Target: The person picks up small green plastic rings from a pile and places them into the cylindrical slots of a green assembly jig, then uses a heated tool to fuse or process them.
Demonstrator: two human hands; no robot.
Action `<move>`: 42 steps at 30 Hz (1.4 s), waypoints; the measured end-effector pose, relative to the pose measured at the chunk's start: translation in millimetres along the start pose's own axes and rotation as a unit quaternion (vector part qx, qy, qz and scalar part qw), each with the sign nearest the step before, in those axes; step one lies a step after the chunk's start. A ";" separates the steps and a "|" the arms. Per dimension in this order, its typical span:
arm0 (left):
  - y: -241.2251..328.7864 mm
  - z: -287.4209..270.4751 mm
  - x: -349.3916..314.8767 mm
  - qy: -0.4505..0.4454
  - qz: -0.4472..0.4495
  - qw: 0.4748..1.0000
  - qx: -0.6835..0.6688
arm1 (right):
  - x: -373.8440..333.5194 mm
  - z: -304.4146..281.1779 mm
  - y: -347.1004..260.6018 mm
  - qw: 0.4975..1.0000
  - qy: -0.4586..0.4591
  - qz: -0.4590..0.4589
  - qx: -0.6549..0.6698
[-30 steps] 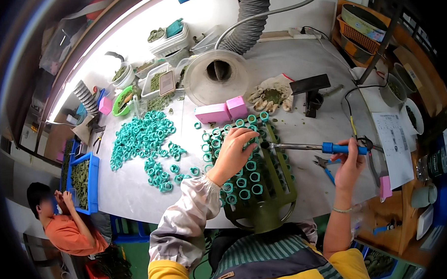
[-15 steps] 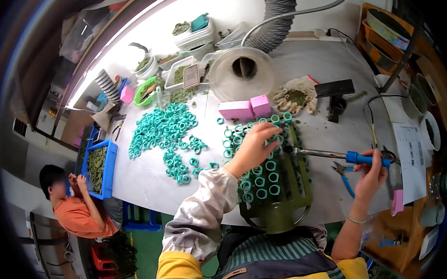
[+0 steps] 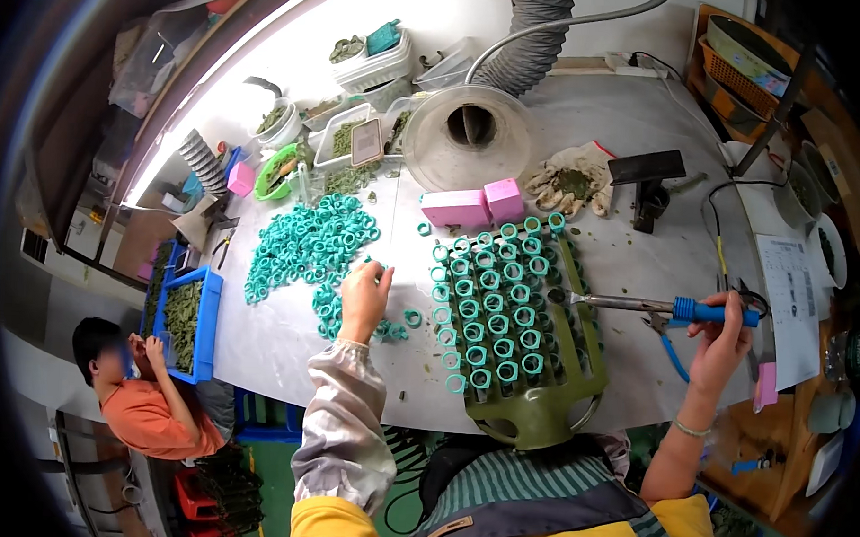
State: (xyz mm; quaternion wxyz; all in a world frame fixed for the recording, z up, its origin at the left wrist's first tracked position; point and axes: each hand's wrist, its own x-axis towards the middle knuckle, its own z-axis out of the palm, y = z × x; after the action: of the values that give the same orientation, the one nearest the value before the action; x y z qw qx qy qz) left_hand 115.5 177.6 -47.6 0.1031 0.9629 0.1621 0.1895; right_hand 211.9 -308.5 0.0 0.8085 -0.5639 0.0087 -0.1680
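My left hand (image 3: 362, 302) is over the loose teal rings, fingers drawn together at the near side of the teal ring pile (image 3: 310, 241); whatever they pinch is hidden. In my right hand (image 3: 720, 347) is the blue handle of a soldering iron (image 3: 628, 302), gripped and pointing left. Its tip is at the right part of a dark olive green rack (image 3: 539, 410), which lies in front of me with a rounded end toward my body. Rows of upright teal rings (image 3: 487, 280) cover the rack's left and middle. A single ring (image 3: 412, 318) lies between the pile and the rack.
Two pink blocks (image 3: 454, 209) lie beyond the rack, before a clear funnel hood (image 3: 471, 137). A glove (image 3: 573, 179) and a black stand (image 3: 649, 186) are farther right. Pliers (image 3: 669, 345) lie near my right hand. Another person (image 3: 151, 401) sits left by a blue bin (image 3: 208, 327).
My left hand has moved left from the rack to the loose rings. My right hand and the soldering iron have shifted slightly right and down.
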 end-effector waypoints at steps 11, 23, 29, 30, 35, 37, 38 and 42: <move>185.9 -11.3 -11.3 -0.169 0.144 0.892 -0.393 | -4.6 -4.5 -3.5 0.999 0.006 -0.006 -0.032; 201.8 22.2 -7.7 -0.110 0.230 0.929 -0.269 | -8.9 0.4 9.2 1.000 -0.006 -0.011 -0.026; 192.4 5.8 1.6 -0.088 0.206 0.913 -0.340 | -0.6 -16.9 -1.7 1.000 0.021 -0.008 -0.003; 180.2 -1.3 6.8 -0.099 0.154 0.912 -0.366 | -1.3 -18.1 -2.3 1.000 0.022 -0.005 -0.002; 62.4 -32.6 -9.5 -0.096 0.054 0.987 -0.114 | -4.2 -16.4 -10.0 1.000 0.020 0.001 0.001; 42.8 -29.1 -30.0 -0.129 0.137 0.981 -0.053 | -4.8 -15.3 -11.2 1.000 0.002 -0.001 0.003; 44.3 -26.0 -39.2 -0.135 0.157 0.977 -0.048 | -4.7 -15.8 -11.8 1.000 0.002 -0.006 0.003; 38.6 -15.8 -54.7 -0.120 0.135 0.984 0.008 | -6.1 -15.7 -15.9 1.000 -0.003 -0.015 -0.012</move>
State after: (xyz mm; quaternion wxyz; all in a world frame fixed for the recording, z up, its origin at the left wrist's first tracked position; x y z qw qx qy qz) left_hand 71.8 124.9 -41.3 0.0880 0.9925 0.0185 0.0834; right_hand 198.7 -326.0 7.8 0.7991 -0.5742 0.0004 -0.1782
